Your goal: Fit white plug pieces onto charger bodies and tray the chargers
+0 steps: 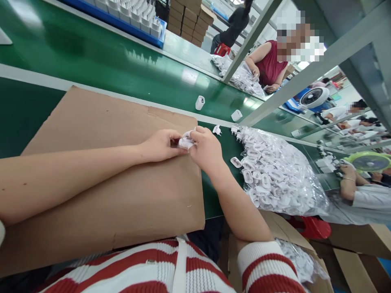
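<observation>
Above the right part of a flat cardboard sheet (128, 134), my left hand (160, 145) and my right hand (207, 149) meet around a small white plastic plug part (185, 141). Fingers of both hands are closed on it and cover much of its shape. Just right of my right hand lies a loose white plug piece with pins (217, 130). A white oval plug face (236, 162) rests beside a big clear plastic bag (293, 171) full of similar white parts. Two white charger housings (200, 103) stand apart on the green surface beyond the cardboard.
A blue tray (159, 40) with rows of white chargers sits at the far left. Slanting metal posts (253, 40) rise on the right. Across the line a person in a red top (271, 61) works by more bagged parts. Open cardboard boxes (360, 252) stand at lower right.
</observation>
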### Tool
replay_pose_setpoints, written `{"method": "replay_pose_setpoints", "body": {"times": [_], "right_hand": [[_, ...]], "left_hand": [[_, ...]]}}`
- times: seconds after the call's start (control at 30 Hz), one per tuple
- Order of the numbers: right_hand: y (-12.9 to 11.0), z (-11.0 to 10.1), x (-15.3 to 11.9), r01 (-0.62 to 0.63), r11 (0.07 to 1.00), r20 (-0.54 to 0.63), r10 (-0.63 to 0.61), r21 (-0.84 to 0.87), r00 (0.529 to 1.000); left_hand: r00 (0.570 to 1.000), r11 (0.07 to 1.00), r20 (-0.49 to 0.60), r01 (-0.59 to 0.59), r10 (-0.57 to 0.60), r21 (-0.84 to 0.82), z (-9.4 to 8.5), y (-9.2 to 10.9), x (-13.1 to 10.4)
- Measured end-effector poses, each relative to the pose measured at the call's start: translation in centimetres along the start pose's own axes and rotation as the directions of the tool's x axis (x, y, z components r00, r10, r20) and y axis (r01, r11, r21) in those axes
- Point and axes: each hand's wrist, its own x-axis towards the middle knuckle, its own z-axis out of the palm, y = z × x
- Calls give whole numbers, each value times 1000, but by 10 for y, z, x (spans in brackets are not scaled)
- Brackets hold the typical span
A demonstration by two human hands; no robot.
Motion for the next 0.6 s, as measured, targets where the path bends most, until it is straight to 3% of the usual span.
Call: {"method": "replay_pose_setpoints", "body": {"times": [0.13,0.23,0.27,0.33,0.4,0.43,0.5,0.6], "right_hand": [[2,9,-1,-31,999,-70,33,39,997],[13,25,2,-100,943,-88,134,317,987],[19,31,5,-130,874,-67,182,468,981],[31,40,10,-205,630,0,310,749,951],[42,46,14,-246,380,59,440,892,896],[47,48,15,-246,307,70,488,919,870],[54,50,16,-233,288,48,530,929,846],[62,52,16,-217,459,-65,524,862,849]], "left_hand": [[999,996,-34,35,-32,84,0,4,-1],[997,997,-43,66,-64,46,-2,7,1],[994,995,-34,101,-102,-11,-4,9,2],[974,959,20,225,-225,-174,-9,18,5],[936,871,102,352,-338,-342,-17,33,6],[919,823,141,393,-369,-411,-20,42,5],[906,745,190,420,-379,-518,-26,62,0],[904,677,229,424,-362,-601,-28,89,-13]]}}
